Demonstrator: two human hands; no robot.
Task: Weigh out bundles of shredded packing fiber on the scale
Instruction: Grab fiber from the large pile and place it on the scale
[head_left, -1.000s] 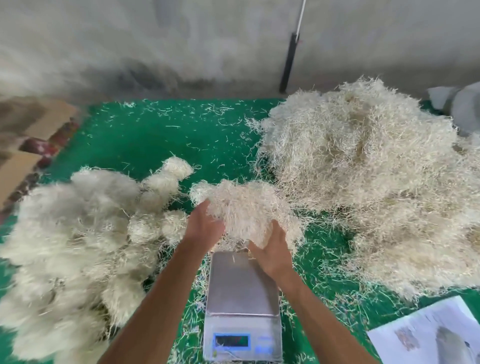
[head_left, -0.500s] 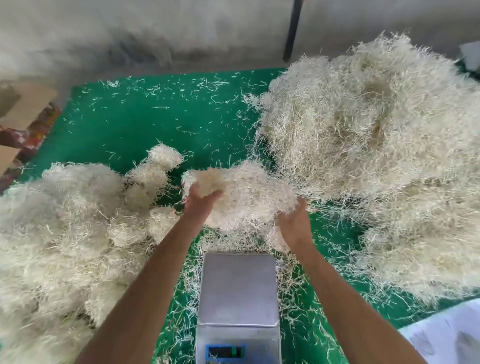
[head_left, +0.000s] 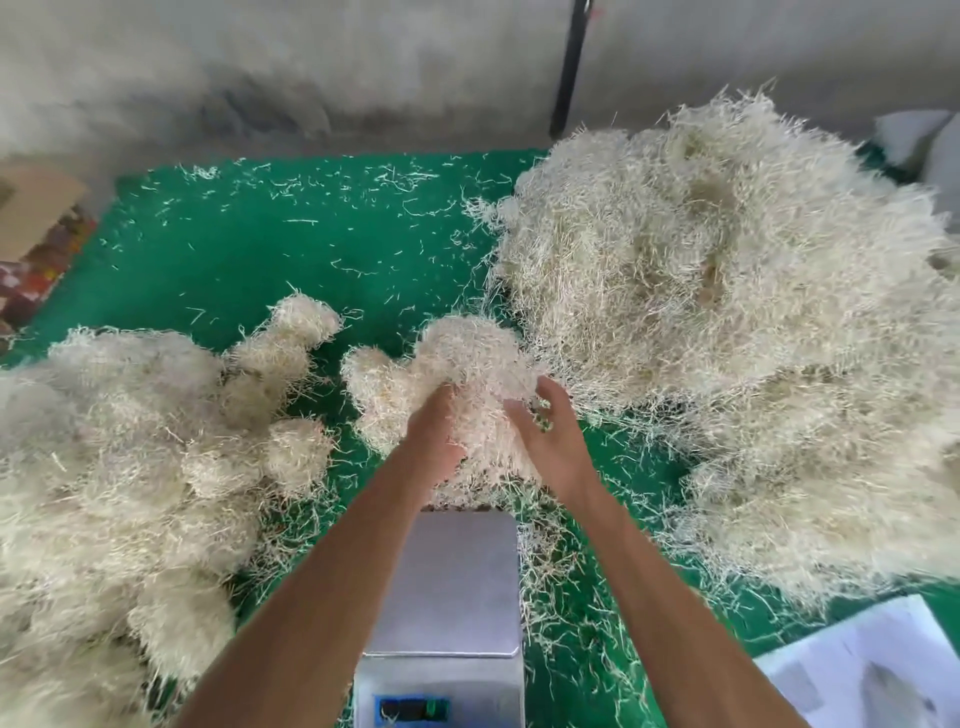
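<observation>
Using the scale (head_left: 449, 582) as the anchor here, left to right. Way off to its left you've got the pile of finished bundles (head_left: 119, 467), lumpy balls stacked on the green mat (head_left: 234, 249). Just past the far edge of the scale is the bundle (head_left: 452, 384) you're working on, held up between both hands, not on the platform yet.

Your left hand (head_left: 434, 441) is on the near-left side of the clump, fingers buried in the fiber and curled into it as far as I can tell. Your right hand (head_left: 550, 431) sits on the near-right side with fingers fairly straight and spread, more pressing against the fiber than gripping it.

The thing that matters: the bundle is beyond the scale, straight ahead of your fingers, and the platform is right under your wrists. The clump runs roughly left-to-right, wider than the platform looks, so I'd guess you need to pull it back toward you and tuck the left lobe in. Both hands look about equally close.

To the right of the scale is the big loose heap (head_left: 727, 322), and some white paper (head_left: 862, 670) at the near right.
</observation>
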